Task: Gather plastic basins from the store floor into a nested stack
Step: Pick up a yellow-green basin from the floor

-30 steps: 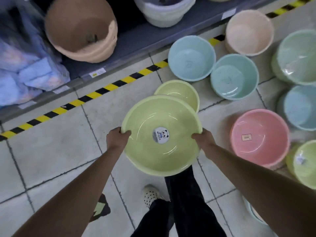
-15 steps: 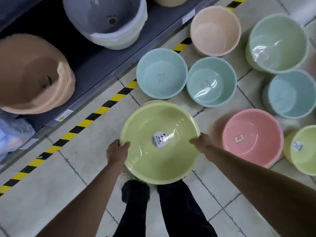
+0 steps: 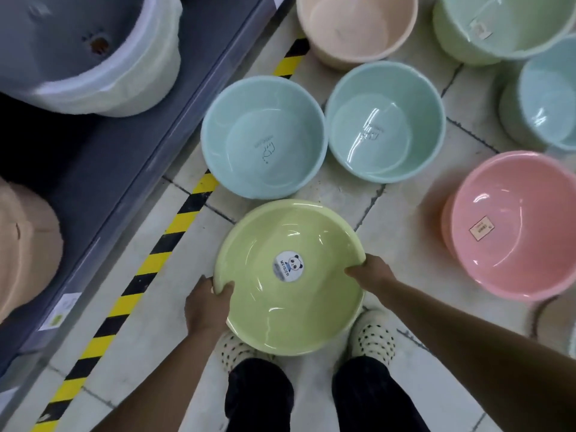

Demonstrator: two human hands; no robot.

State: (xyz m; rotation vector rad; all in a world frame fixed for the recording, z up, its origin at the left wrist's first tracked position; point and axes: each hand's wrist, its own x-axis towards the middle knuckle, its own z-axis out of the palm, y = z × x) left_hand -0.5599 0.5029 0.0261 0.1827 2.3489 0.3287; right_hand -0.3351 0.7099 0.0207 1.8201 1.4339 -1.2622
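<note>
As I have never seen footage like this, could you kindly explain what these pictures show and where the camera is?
There is no machine here. A person wears a wide-angle camera on the head, looking down at their own bare hands. The left hand and right hand grip opposite rims of a green basin with a panda sticker, held above their shoes. On the tiled floor stand a blue basin, a second blue basin, a pink basin and a beige basin, with more at the right edge. Striped tape runs along a shelf on the left.
</note>
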